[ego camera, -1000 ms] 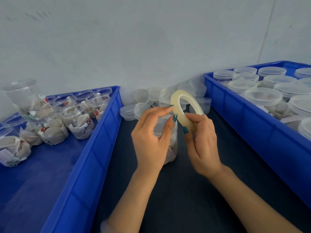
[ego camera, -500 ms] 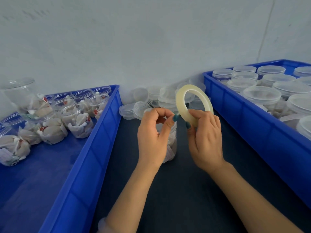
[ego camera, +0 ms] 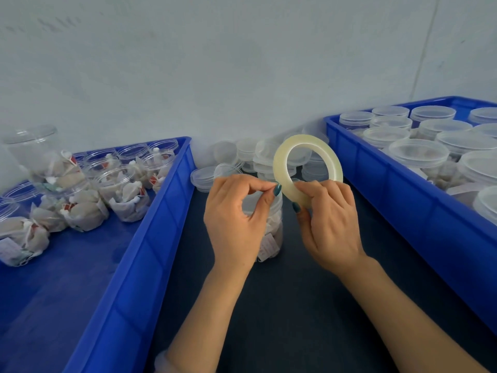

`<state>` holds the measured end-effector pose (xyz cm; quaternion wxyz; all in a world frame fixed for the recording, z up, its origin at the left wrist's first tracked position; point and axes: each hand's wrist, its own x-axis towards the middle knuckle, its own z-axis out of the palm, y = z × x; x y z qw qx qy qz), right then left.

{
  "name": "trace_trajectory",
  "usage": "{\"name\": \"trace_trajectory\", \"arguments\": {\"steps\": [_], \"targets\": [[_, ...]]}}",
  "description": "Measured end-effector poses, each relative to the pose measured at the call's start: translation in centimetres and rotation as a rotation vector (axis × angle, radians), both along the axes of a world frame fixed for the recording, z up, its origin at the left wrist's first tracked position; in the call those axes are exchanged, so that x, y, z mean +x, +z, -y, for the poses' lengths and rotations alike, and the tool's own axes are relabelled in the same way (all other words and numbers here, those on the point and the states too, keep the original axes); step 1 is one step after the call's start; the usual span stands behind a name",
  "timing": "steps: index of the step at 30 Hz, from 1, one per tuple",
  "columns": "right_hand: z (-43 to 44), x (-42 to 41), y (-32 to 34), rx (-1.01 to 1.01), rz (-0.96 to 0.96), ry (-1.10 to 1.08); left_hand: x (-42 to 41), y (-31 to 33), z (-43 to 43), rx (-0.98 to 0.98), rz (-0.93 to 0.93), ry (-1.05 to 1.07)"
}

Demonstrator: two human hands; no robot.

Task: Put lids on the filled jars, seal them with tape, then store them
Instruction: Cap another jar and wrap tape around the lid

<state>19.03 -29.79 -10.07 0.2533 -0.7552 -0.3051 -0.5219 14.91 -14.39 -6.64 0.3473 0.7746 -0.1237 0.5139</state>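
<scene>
We are holding the tape roll point(ego camera: 281, 170) just above the jar point(ego camera: 273, 222), the right hand point(ego camera: 330, 227) gripping its lower rim. The left hand point(ego camera: 234, 219) is pinching at the roll's near edge; whether it is catching the free end, we cannot tell. If that pinch is loosening, the clear end risks slipping back onto the roll or folding. The roll is showing as a thin, pale ring; the jar is standing on the dark table point(ego camera: 295, 319).
</scene>
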Motion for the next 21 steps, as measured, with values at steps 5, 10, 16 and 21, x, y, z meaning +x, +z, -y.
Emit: {"name": "trace_trajectory", "arguments": {"steps": [5,10,16,21], "targets": [[1.2,0.6,0.0,-0.121,0.085,-0.066,-1.4,-0.5,0.1,0.021,-0.009,0.043],[2.4,1.4,-0.3,-0.203,0.148,-0.214,-4.0,-1.4,-1.0,-0.012,-0.145,0.046],[3.2,1.9,-0.9,-0.142,0.088,-0.24,-5.7,-2.5,-3.6,-0.186,-0.288,0.023],[3.5,2.3,-1.4,-0.071,-0.01,-0.303,-5.5,-3.1,-4.3,-0.213,-0.357,0.028]]}}
